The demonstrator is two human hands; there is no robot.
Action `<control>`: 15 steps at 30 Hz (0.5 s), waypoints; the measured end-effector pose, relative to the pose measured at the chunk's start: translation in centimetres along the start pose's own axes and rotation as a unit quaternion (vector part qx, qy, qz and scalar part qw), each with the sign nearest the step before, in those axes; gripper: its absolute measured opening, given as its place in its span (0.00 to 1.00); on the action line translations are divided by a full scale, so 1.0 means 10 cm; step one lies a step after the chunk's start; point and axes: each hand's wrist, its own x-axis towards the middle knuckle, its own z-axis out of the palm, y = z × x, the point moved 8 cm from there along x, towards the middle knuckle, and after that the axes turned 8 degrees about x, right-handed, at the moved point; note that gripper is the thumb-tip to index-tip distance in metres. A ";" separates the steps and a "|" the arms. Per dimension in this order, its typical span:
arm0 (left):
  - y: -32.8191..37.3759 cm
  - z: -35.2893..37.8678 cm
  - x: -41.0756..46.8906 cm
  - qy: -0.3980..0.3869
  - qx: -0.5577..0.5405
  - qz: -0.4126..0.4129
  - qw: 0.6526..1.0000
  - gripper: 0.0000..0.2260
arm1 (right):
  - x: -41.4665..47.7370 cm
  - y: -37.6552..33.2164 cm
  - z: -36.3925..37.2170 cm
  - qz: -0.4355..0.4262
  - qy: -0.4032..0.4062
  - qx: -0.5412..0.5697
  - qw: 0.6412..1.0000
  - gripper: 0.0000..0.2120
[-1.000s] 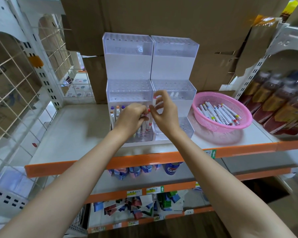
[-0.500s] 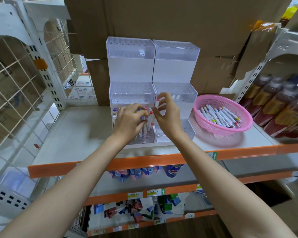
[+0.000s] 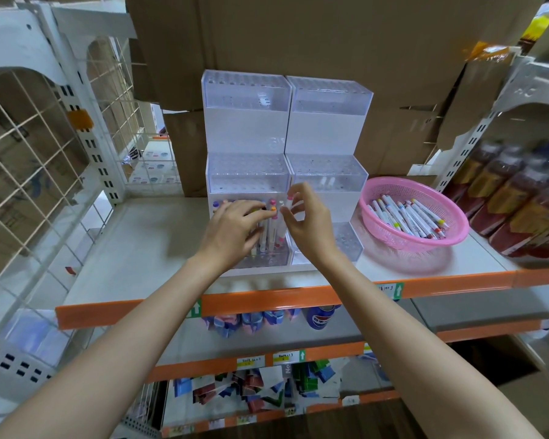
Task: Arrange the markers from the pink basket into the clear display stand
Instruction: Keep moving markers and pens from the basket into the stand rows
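On the orange-edged shelf (image 3: 159,248) before me stands the clear display stand (image 3: 248,128), three tiers high; my left hand (image 3: 232,231) curls round a cluster of markers (image 3: 271,229) at its lowest left tier; my right hand (image 3: 311,223) pinches one pink-capped marker (image 3: 288,202) upright just beside them; the pink basket (image 3: 403,242), right of the stand, holds loose markers (image 3: 406,217).

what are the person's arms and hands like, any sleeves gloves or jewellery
The left forearm and right forearm are bare as far as the frame shows, with no sleeve in view. The left hand and right hand wear no gloves, and no watch, bracelet or ring is visible.
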 end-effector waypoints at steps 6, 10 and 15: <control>-0.02 0.00 0.01 0.010 -0.003 -0.005 1.000 0.17 | 0.04 -0.03 0.00 -0.003 -0.022 -0.002 1.000 0.09; -0.03 0.04 0.00 0.009 0.000 0.003 1.000 0.18 | 0.07 -0.04 0.02 -0.006 -0.035 -0.024 0.999 0.10; -0.03 0.04 0.01 0.016 0.001 0.000 1.000 0.18 | 0.01 0.02 0.05 0.008 -0.050 -0.042 0.998 0.10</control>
